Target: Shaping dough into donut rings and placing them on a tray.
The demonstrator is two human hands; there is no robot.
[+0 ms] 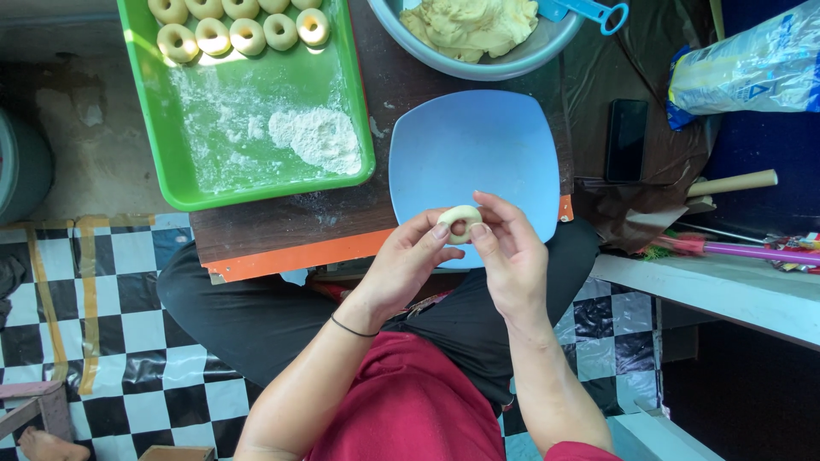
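Note:
A small ring of pale dough (459,220) sits between the fingertips of both my hands, over the near edge of a light blue square plate (470,141). My left hand (401,265) pinches the ring's left side, and my right hand (511,256) holds its right side with a thumb at the hole. A green tray (171,128) at the upper left carries several finished dough rings (229,34) and a heap of white flour (316,137). A grey bowl (530,58) at the top holds a big lump of dough (468,26).
A low brown table with an orange edge (299,254) bears the tray, plate and bowl. A black phone (626,139) lies right of the plate, near a plastic bag (752,68) and a wooden stick (733,183). Checkered floor (111,341) lies below.

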